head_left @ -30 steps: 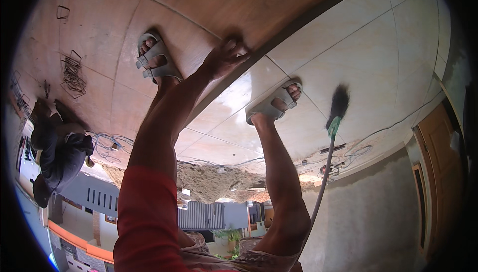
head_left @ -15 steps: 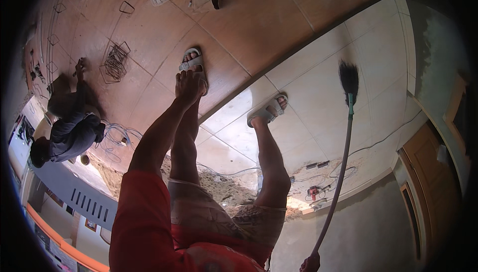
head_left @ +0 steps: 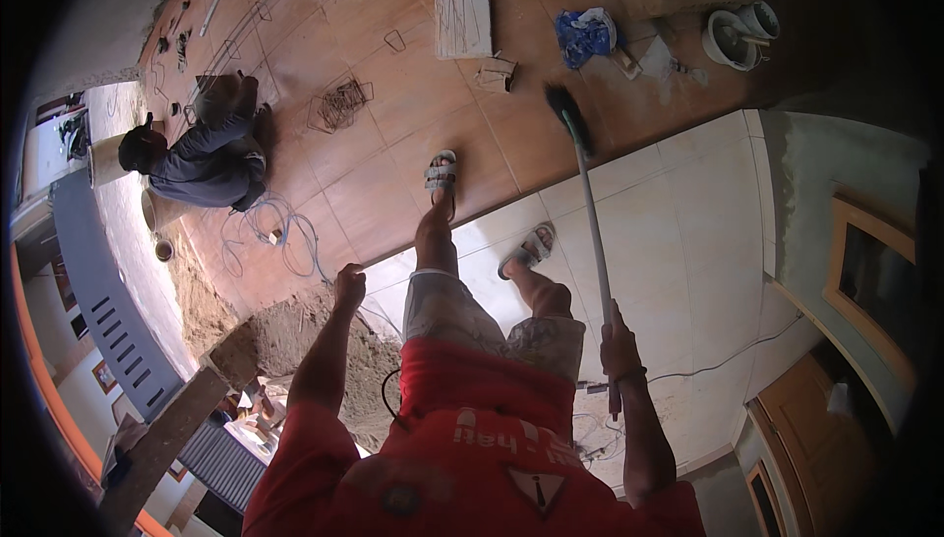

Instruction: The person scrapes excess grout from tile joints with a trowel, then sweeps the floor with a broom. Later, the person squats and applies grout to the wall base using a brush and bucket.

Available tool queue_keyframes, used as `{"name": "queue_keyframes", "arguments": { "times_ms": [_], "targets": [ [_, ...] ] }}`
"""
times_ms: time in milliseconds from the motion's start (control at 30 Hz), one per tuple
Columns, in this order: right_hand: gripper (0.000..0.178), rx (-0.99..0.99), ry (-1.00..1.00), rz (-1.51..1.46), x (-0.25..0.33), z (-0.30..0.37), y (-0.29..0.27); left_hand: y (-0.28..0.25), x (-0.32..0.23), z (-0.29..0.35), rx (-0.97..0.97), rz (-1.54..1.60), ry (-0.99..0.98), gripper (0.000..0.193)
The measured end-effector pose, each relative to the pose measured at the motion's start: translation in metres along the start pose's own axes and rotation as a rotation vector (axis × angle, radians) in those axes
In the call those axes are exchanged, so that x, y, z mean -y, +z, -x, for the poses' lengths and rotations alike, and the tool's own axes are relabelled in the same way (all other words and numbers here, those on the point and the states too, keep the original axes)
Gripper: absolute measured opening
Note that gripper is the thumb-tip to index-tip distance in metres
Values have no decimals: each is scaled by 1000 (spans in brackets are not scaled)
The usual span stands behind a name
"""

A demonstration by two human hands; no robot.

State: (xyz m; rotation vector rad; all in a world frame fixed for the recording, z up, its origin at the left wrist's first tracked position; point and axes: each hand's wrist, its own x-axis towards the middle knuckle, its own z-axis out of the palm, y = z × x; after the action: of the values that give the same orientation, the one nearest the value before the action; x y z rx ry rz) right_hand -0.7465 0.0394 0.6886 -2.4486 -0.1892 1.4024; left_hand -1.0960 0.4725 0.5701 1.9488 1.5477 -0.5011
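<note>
My right hand is closed round the upper part of a long grey handle belonging to a broom. The dark broom head is on the brown tiled floor, past the edge of the white tiles. My left hand hangs out to the left with its fingers curled in, and nothing shows in it. Below that hand lies a patch of loose sand and rubble. Both my feet are in sandals, one on each side of the tile edge.
At the left, another person crouches beside coiled cable and bent wire frames. Farther off are a white slab, a blue plastic bag and buckets. A wooden door stands at the right.
My left hand has come up from beside my left foot. The broom has swung from the white tiles to the brown floor, farther left, and my right hand has come fully into view.
</note>
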Motion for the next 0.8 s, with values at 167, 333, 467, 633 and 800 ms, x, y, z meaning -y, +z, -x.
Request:
{"name": "queue_keyframes", "arguments": {
  "times_ms": [167,333,467,633,800],
  "targets": [
    [52,92,-234,-67,10,2,80,13,70,110,146,273,-128,27],
    [54,583,14,-271,117,78,37,37,131,201,23,416,-253,28],
    [55,447,-6,-201,125,120,6,32,138,241,54,814,-422,27],
    [59,105,8,152,143,86,20,50,221,301,18,923,-517,28],
    [44,314,99,-65,133,28,117,57,265,360,-43,1127,-651,30]
  ]
}}
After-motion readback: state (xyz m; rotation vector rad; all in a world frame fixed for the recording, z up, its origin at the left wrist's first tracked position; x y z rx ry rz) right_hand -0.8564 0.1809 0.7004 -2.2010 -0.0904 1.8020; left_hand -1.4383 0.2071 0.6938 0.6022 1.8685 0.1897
